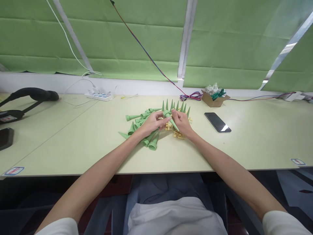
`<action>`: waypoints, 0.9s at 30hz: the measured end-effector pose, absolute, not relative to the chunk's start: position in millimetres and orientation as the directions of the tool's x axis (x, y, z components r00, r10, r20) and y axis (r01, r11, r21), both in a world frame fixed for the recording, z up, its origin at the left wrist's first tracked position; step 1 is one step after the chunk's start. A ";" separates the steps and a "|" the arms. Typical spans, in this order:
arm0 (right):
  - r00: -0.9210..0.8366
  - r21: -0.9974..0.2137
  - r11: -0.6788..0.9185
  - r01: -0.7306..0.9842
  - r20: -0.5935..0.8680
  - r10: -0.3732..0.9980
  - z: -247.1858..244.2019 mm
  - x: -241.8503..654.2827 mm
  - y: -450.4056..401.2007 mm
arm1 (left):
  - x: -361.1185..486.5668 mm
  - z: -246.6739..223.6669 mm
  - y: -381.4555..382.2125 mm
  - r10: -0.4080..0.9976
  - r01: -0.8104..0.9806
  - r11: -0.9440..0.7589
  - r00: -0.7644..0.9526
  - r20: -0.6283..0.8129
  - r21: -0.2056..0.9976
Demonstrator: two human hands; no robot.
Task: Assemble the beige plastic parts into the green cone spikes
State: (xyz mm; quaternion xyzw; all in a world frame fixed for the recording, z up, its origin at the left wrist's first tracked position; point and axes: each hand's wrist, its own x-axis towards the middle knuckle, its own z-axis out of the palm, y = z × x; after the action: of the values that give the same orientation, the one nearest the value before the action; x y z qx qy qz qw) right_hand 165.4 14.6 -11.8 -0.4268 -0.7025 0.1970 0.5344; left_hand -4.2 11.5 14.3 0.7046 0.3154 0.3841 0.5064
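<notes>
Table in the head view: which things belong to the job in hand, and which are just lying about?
In the job, it seems:
- held spike, at the left hand
- loose spikes
- upright spikes
- yellow pieces

Apparently lying about:
- phone
- power strip
- box
- coiled wire

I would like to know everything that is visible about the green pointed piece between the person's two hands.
The green pointed piece is light green with a matt surface and looks like plastic. It has a wide, round, collar-like head and a long cone narrowing to a tip. It is tilted, head toward the upper left, tip toward the lower right. The left hand grips it near the head; whether the right hand also touches it is unclear. No damage shows.
</notes>
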 end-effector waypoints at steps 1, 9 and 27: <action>-0.057 -0.732 0.559 0.390 0.586 0.808 -11.6 165.2 14.6 | -3.8 14.7 10.6 0.832 0.068 -0.305 0.505 0.231 0.950; -0.058 -0.814 0.476 0.334 0.486 0.872 -15.7 166.7 16.9 | 1.0 9.2 9.3 0.826 0.343 -0.537 0.400 0.397 0.771; -0.006 -0.848 0.492 0.197 0.501 0.866 -16.1 161.8 17.9 | 4.5 0.2 15.4 0.827 0.239 -0.547 0.308 0.471 0.803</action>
State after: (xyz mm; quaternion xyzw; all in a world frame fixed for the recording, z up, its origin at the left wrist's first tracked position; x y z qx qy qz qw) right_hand 161.8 17.9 -16.1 -0.4109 -0.6463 0.2917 0.5730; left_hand 4.5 15.4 0.2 0.7450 0.3577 0.4671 0.3143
